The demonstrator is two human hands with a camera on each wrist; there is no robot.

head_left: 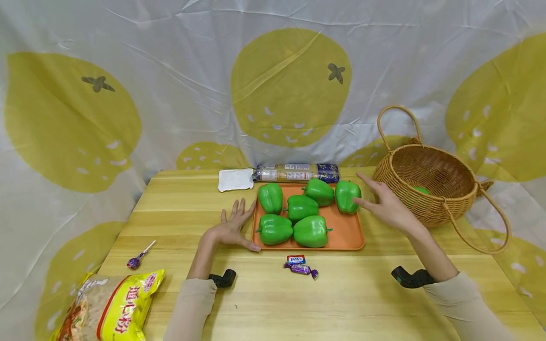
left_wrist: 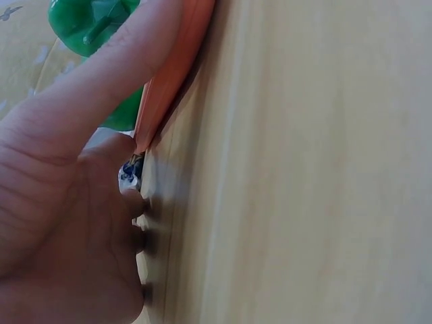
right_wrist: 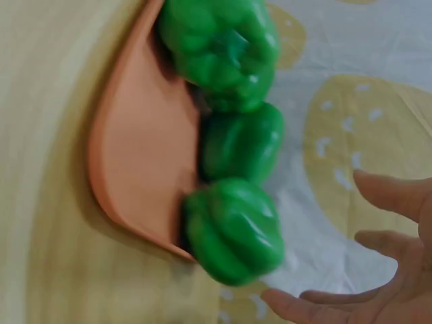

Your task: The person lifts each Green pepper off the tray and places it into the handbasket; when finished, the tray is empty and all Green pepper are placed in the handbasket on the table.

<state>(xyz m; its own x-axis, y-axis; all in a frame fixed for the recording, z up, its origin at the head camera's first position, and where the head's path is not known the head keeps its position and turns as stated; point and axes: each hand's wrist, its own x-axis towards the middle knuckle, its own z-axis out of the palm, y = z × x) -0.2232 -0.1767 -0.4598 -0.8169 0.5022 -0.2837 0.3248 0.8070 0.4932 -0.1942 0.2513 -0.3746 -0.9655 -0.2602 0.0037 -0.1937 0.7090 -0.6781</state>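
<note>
Several green bell peppers [head_left: 311, 231] lie on an orange tray [head_left: 347, 237]. My left hand [head_left: 230, 229] rests at the tray's left side with fingers spread, its thumb at the front left corner. In the left wrist view that thumb [left_wrist: 101, 81] lies across the tray's rim [left_wrist: 177, 74], and the other fingertips are down by the wood. My right hand [head_left: 390, 208] hovers beside the tray's right edge, thumb and fingers apart and holding nothing. Closest to it is the back right bell pepper [head_left: 347, 196]; the right wrist view shows a gap between the fingers and that pepper [right_wrist: 233, 233].
A wicker basket [head_left: 386, 175] with upright handles stands at the right, something green [head_left: 422, 190] inside. Behind the tray lie a clear-wrapped package [head_left: 296, 173] and a white packet [head_left: 236, 180]. Wrapped candies [head_left: 300, 269], a lollipop [head_left: 134, 262] and a yellow bag [head_left: 115, 308] lie nearer.
</note>
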